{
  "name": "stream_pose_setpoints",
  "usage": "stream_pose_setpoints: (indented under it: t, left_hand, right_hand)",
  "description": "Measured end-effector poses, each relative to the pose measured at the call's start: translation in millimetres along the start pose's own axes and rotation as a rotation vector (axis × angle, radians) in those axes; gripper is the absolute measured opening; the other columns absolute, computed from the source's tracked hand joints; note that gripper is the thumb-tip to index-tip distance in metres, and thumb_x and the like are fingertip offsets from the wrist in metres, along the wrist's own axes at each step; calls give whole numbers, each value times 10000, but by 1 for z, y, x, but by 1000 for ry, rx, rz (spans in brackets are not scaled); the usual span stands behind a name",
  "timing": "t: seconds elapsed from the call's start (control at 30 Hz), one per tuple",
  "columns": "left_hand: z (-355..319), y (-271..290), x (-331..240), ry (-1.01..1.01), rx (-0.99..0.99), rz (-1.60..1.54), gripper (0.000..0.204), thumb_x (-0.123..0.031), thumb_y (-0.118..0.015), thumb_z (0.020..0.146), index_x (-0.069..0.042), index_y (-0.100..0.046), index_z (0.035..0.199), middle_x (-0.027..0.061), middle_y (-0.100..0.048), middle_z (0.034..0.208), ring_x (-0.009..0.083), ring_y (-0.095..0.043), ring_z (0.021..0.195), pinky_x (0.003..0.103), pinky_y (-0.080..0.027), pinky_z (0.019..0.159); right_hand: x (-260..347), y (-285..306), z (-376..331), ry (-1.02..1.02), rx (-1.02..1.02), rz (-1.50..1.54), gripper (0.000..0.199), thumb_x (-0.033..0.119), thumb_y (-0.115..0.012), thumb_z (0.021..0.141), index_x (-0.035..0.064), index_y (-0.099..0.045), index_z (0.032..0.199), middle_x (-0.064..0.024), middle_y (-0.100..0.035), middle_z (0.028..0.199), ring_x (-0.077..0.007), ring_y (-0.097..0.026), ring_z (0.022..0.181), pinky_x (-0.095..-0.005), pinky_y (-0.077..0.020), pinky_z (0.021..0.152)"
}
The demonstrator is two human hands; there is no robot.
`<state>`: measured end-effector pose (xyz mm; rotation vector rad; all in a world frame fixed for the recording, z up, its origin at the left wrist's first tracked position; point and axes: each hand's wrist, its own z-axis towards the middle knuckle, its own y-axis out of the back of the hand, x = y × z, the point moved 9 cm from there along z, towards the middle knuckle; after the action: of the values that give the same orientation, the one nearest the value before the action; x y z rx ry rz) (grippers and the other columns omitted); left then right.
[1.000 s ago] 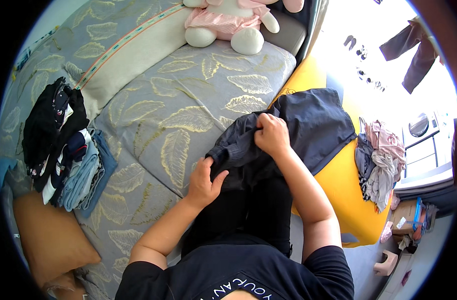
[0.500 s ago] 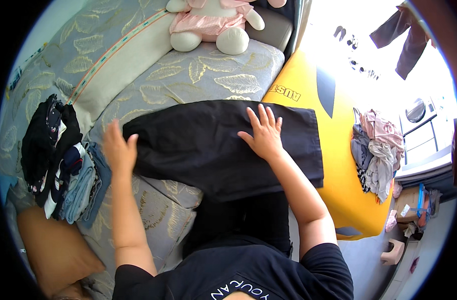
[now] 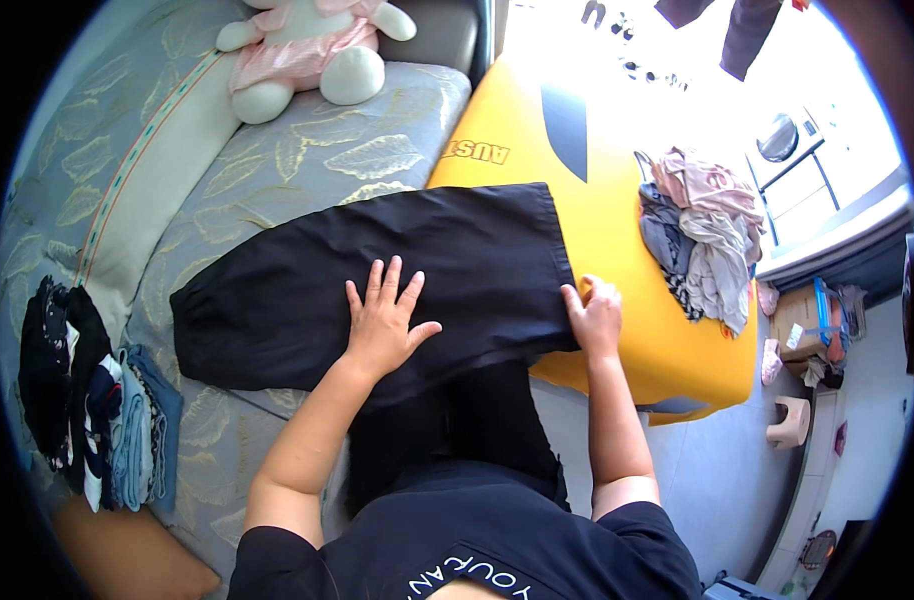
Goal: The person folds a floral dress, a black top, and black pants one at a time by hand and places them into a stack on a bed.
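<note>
A pair of black shorts (image 3: 277, 290), folded lengthwise, lies across my lap, the grey sofa cover and the edge of a yellow-covered surface. The gathered waist end is at the left and the straight hem at the right. My left hand (image 3: 382, 330) rests flat on the middle of the cloth, fingers spread and palm down. At the near corner of the hem, my right hand (image 3: 599, 318) has its thumb on the edge and its fingers curled, gripping the cloth. Part of that grip is hidden.
Folded clothes (image 3: 97, 400) stand in a stack at the left, near a brown cushion (image 3: 132, 550). Crumpled pink and grey clothes (image 3: 702, 235) lie on the yellow cover (image 3: 507, 110). A plush toy (image 3: 312, 60) sits at the back. A small stool (image 3: 789, 422) stands on the floor at right.
My left hand has gone from beside the waist end to the middle of the shorts. My right hand has moved off the cloth's middle to the hem corner. The view has turned right.
</note>
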<state>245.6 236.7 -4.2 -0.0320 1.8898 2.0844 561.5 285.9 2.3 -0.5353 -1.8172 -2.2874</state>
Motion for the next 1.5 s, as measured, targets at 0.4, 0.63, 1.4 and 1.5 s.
stream_pose_setpoints:
  t: [0.4, 0.63, 1.4, 1.5]
  left_hand:
    - [-25, -2, -105, -354, -246, -328, 216, -238, -726, 777, -69, -618, 858, 72, -578, 822, 273, -567, 835, 389, -461, 774]
    - [-19, -14, -97, -284, -233, -164, 123, -168, -696, 785, -62, -633, 795, 78, -609, 795, 262, -585, 797, 388, -465, 752]
    - [-46, 4, -107, -524, -250, -275, 86, -104, -698, 708, -65, -625, 734, 61, -598, 739, 255, -571, 783, 407, -458, 862]
    - [-47, 2, -103, -485, -205, -309, 248, -191, -734, 749, -62, -644, 940, 94, -624, 931, 278, -576, 929, 419, -441, 928]
  right_hand:
    - [-34, 9, -45, -97, -41, 480, 273, 231, -730, 825, 2, -603, 750, -151, -636, 722, -301, -614, 651, -377, -486, 625]
    - [-40, 8, -67, -148, 69, 349, 297, 280, -723, 827, 19, -615, 734, -126, -648, 668, -294, -625, 628, -378, -490, 614]
    - [-44, -15, -80, -202, 124, 660, 325, 325, -732, 815, 21, -634, 755, -56, -628, 659, -178, -626, 643, -320, -491, 622]
    - [-44, -37, -84, -439, 264, 1131, 220, 213, -713, 826, 24, -612, 878, -16, -606, 735, -133, -609, 676, -269, -493, 573]
